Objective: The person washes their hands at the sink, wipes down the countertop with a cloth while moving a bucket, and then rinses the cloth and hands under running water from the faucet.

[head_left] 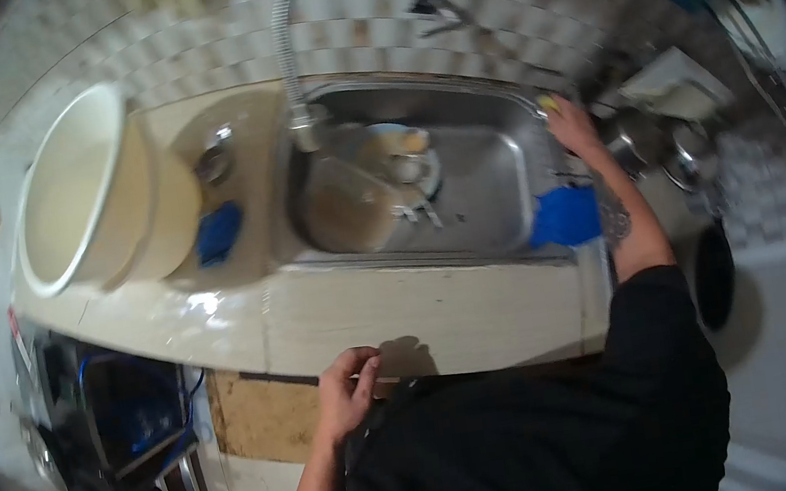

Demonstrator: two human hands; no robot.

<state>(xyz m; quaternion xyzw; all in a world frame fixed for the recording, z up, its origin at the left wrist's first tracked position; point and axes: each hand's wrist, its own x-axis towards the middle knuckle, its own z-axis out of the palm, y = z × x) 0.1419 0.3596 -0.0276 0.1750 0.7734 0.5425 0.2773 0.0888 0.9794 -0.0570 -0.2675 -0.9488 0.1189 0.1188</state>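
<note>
My right hand reaches to the far right corner of the steel sink, its fingers closed on a small yellow thing, too blurred to name surely. At the counter's front edge, my left hand hangs with curled fingers and nothing visible in them. Inside the sink, a clear tub holds cloudy water, beside a stack of dishes and some cutlery. A blue cloth drapes over the sink's right rim, below my right forearm.
Large pale buckets stand on the left counter, near another blue cloth and a small metal item. A spring-neck faucet arches over the sink. Metal pots sit to the right, below a rack with hanging utensils.
</note>
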